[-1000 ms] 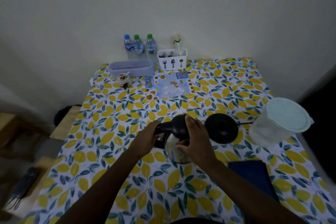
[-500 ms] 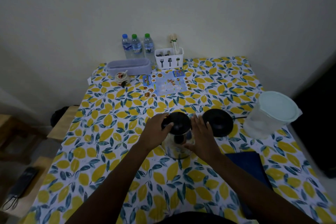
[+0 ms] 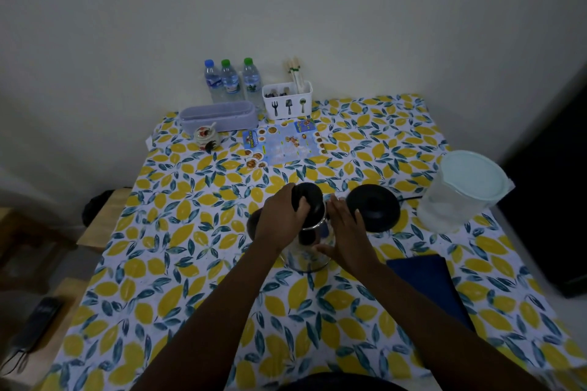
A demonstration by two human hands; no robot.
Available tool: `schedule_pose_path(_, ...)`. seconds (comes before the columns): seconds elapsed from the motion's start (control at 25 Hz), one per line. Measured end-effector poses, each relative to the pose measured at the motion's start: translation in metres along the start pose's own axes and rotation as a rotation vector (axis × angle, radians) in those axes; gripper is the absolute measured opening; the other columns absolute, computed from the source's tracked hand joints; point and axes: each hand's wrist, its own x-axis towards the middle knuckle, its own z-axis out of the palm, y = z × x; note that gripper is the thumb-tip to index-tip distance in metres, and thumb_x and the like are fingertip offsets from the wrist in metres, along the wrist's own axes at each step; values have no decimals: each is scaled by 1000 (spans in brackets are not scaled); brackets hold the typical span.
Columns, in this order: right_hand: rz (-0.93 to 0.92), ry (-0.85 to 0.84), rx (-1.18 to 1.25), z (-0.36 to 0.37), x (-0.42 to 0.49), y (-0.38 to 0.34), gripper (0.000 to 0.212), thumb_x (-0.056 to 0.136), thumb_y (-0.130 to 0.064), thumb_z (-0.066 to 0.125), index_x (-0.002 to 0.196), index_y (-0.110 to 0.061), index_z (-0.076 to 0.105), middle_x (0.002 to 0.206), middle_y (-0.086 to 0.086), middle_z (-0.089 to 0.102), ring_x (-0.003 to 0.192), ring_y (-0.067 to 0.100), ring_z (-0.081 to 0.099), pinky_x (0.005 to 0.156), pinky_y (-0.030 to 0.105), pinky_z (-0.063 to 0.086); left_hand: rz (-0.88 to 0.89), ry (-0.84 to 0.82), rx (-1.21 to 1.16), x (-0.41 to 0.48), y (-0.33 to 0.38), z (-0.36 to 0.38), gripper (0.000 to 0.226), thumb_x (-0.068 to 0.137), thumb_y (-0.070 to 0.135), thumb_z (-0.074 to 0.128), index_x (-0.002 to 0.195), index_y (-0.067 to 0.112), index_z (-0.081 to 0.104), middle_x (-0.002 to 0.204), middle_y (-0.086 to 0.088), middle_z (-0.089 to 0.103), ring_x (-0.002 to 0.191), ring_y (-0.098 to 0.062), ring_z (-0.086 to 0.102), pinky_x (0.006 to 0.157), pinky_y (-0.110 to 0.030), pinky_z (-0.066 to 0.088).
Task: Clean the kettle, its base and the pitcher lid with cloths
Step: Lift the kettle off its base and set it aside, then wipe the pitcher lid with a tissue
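Note:
A steel kettle (image 3: 306, 255) with a black lid and handle stands upright at the table's middle. My left hand (image 3: 281, 219) is closed over its black lid and handle from the left. My right hand (image 3: 344, 233) presses flat against the kettle's right side, fingers together. The round black kettle base (image 3: 374, 211) lies just right of the kettle, its cord running right. A clear pitcher with a pale green lid (image 3: 473, 176) stands at the right edge. A folded dark blue cloth (image 3: 428, 286) lies near my right forearm.
At the back by the wall stand three water bottles (image 3: 230, 81), a white cutlery caddy (image 3: 287, 103), a lilac lidded box (image 3: 219, 116), a small patterned cup (image 3: 206, 136) and a blue leaflet (image 3: 284, 146). The lemon-print tablecloth (image 3: 178, 247) covers the table.
My left hand has moved from the handle onto the kettle's lid. My right hand has slid from the lid down to the kettle's right side. The kettle now stands more upright.

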Motion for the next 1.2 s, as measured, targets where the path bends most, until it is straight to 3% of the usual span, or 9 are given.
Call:
schedule_pose_path(0.12,11,24,4,0,-2,-1,99,80,-77,38,152,-14,9,161,7,12,147,24,10,113,56,18,-65,22,-286,-8,-13,-17,45,99,34,30,135,12,46,121,-14,63,102,-25,62,83,-36,50)
schedule_pose_path(0.2,4,34,-37,-1,-5,-4,100,80,-75,38,152,-13,6,160,8,14,146,27,15,112,56,21,-141,64,-440,-18,-16,-28,42,104,26,29,141,11,42,136,-13,54,121,-21,53,97,-33,44)
schedule_pose_path(0.32,-6,65,-48,-1,-7,-5,99,81,-71,42,152,-14,4,161,8,12,147,25,10,113,55,17,-225,45,-523,-27,-20,-42,41,105,22,25,143,12,40,144,-10,47,130,-19,45,98,-21,36)
schedule_pose_path(0.48,-1,72,-29,1,-8,-6,102,81,-68,51,153,-12,6,162,5,7,148,23,4,115,55,12,-270,137,-645,-36,-38,-49,36,105,23,31,131,12,53,126,-9,60,116,-22,58,85,-19,52)
schedule_pose_path(0.6,13,85,-21,2,-9,-8,102,80,-72,44,153,-14,5,162,2,4,148,22,2,116,54,12,-272,263,-598,-42,-45,-50,40,104,35,30,136,18,49,136,-5,55,125,-17,52,106,-39,45)
schedule_pose_path(0.76,28,117,32,2,-16,-10,97,79,-76,29,152,-19,1,160,-5,-2,148,15,-5,118,50,9,-93,389,-212,-41,-38,-64,43,102,35,36,139,17,43,146,-7,46,138,-22,38,113,-43,35)
schedule_pose_path(0.92,100,191,21,-1,-37,-3,92,84,-73,32,153,-20,4,161,-4,0,147,12,-6,118,48,7,204,287,0,-36,-20,-53,36,99,20,44,134,13,50,145,-6,48,145,-21,25,121,-46,16)
schedule_pose_path(1.04,184,249,21,-15,-58,14,93,84,-74,34,153,-19,5,161,-3,3,148,12,-5,117,44,5,296,113,44,-33,12,-21,37,100,24,41,136,15,48,147,-5,46,146,-21,23,122,-46,15)
schedule_pose_path(1.2,328,306,-15,-30,-88,59,92,83,-69,41,153,-18,10,160,-2,8,147,17,3,117,50,12,402,-168,126,-23,57,36,48,102,34,34,147,18,32,158,-2,28,149,-20,9,121,-43,5)
